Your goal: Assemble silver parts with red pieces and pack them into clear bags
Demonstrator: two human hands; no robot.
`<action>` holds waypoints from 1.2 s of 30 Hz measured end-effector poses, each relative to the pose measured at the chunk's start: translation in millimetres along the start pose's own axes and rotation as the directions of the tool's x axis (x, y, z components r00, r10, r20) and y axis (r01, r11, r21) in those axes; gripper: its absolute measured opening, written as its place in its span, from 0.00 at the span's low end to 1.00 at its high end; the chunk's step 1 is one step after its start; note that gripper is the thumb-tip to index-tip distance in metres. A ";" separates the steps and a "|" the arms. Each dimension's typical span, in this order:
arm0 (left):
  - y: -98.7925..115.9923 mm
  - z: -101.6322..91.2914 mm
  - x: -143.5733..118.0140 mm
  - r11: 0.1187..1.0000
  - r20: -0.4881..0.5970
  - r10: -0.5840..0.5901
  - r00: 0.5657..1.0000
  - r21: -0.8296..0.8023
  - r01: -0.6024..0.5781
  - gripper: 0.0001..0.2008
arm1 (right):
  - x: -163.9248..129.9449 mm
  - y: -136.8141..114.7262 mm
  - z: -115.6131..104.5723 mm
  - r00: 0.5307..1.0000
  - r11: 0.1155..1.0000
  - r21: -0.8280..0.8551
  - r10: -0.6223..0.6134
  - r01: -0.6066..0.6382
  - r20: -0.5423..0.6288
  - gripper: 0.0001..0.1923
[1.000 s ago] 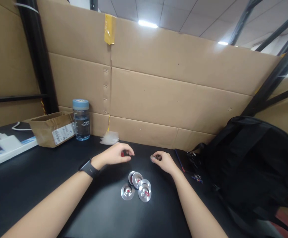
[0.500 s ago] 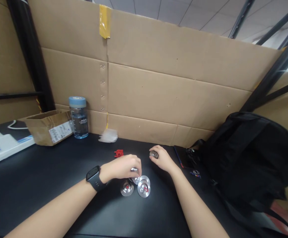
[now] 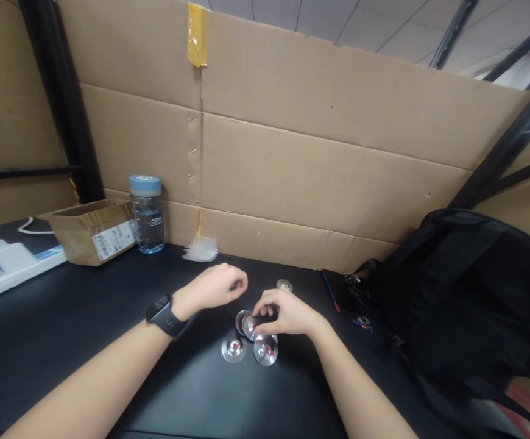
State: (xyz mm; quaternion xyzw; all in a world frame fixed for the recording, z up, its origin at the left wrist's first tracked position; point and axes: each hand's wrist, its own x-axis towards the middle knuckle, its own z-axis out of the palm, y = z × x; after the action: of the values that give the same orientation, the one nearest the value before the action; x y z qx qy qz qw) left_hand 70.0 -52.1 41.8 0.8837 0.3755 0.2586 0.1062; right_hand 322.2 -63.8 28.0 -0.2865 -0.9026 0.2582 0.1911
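Hands working over metal discs on the bench.
Right hand is pinching one disc; left hand is hovering, grip curled closed, contents unclear.

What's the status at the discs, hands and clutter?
Right hand on the discs, fingers curled. Left hand fisted above table, contents hidden. Loose disc behind; bag at right.

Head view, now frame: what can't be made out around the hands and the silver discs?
- Left hand: curled; whether its grip holds anything is hidden by its own fingers.
- Right hand: covers part of the cluster of round silver metal discs, so the count is unclear.
- Small silver disc set apart: too small for detail.
- Blue-capped clear water bottle: label too small to read.
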 end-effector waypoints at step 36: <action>28.4 26.3 6.4 0.952 -0.197 -0.075 0.978 -0.306 0.011 0.07 | 13.5 10.1 17.6 0.892 0.760 0.649 0.315 -0.033 -0.323 0.19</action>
State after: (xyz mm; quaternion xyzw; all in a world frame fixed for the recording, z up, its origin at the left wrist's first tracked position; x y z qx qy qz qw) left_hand 105.1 -67.1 32.9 0.8169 0.3597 0.4009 0.2066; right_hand 307.5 -54.6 10.8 -0.3389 -0.6710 0.4943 0.4366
